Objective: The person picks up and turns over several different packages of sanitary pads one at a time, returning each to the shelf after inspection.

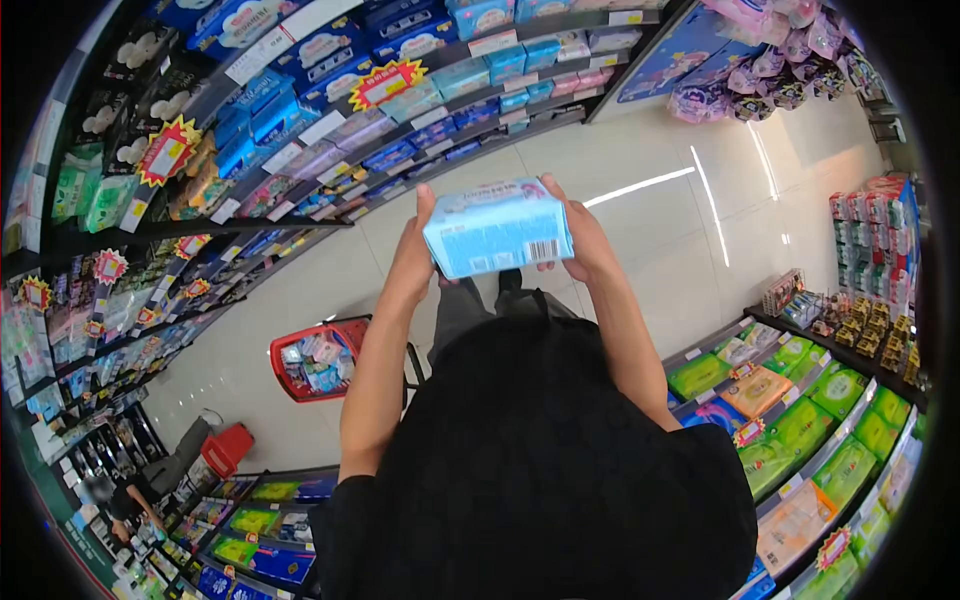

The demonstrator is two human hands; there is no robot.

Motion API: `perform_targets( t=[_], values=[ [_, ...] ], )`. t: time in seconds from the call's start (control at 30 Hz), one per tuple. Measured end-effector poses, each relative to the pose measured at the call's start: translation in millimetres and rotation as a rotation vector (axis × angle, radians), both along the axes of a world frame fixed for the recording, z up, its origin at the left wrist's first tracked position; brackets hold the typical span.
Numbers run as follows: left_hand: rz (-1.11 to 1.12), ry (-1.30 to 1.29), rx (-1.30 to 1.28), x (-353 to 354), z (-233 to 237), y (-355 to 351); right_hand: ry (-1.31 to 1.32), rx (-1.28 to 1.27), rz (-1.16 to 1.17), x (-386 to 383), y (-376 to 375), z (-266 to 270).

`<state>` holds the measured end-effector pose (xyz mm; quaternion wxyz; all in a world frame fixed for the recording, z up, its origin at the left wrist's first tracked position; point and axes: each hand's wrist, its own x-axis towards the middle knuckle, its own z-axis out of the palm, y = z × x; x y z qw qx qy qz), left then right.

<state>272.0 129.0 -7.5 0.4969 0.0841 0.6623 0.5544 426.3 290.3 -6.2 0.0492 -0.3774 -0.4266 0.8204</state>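
Note:
I hold a light blue packet [497,227] in front of me with both hands, its barcode facing me at the lower right corner. My left hand [418,250] grips its left end and my right hand [582,240] grips its right end. My black shirt fills the lower middle of the view, and my legs show below the packet.
A red shopping basket [315,360] with several packets stands on the pale floor to my left. Stocked shelves [330,120] line the aisle on the left, and shelves of green packs [800,420] stand on the right. A person [125,500] crouches far off at the lower left.

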Motion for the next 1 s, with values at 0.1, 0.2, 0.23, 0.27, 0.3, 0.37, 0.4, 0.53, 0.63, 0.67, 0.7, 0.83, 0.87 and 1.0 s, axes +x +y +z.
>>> perform_targets(
  t=[0.1, 0.2, 0.23, 0.27, 0.3, 0.37, 0.4, 0.53, 0.63, 0.67, 0.7, 0.83, 0.87, 1.0],
  values=[
    [0.03, 0.064, -0.05, 5.9, 1.7, 6.7, -0.03, -0.018, 0.04, 4.4, -3.5, 2.8],
    [0.078, 0.154, -0.06, 8.6, -4.9, 10.1, 0.006, -0.049, -0.024, 7.8, -6.9, 2.8],
    [0.078, 0.143, -0.079, 11.3, -2.0, 9.0, 0.004, -0.078, -0.026, 15.4, -13.2, 0.8],
    [0.111, 0.158, -0.05, 16.4, -2.1, 11.2, 0.012, -0.106, -0.051, 19.4, -15.4, -8.2],
    [0.069, 0.161, -0.007, 12.7, -7.7, 7.4, 0.006, -0.116, -0.05, 23.3, -19.6, -6.9],
    [0.08, 0.114, 0.06, 10.4, -8.8, 1.9, 0.016, -0.116, -0.037, 22.3, -20.6, 1.8],
    [0.133, 0.066, 0.083, 15.1, 7.2, 2.6, 0.026, -0.124, -0.034, 22.4, -20.5, -1.2],
    [0.148, -0.081, 0.111, 23.1, 35.6, -15.7, 0.061, -0.105, -0.026, 21.0, -19.0, 1.1],
    [0.032, -0.153, 0.093, 19.0, 28.4, -23.3, 0.022, -0.066, 0.036, 17.6, -16.7, 7.1],
    [0.035, -0.286, 0.123, 17.0, 27.0, -23.5, 0.019, -0.074, 0.073, 18.4, -14.2, 9.1],
    [0.037, -0.421, 0.153, 17.3, 26.1, -24.2, 0.013, -0.057, 0.083, 18.8, -14.6, 11.7],
    [0.055, -0.692, 0.202, 24.8, 9.1, -28.9, 0.044, -0.056, 0.07, 21.1, -17.6, 17.9],
    [-0.001, -0.698, 0.223, 22.4, 4.9, -31.6, 0.068, -0.067, 0.061, 21.2, -16.7, 18.9],
    [-0.052, -0.686, 0.244, 18.9, 7.0, -34.6, 0.082, -0.063, 0.07, 23.1, -17.1, 15.0]
  ],
)
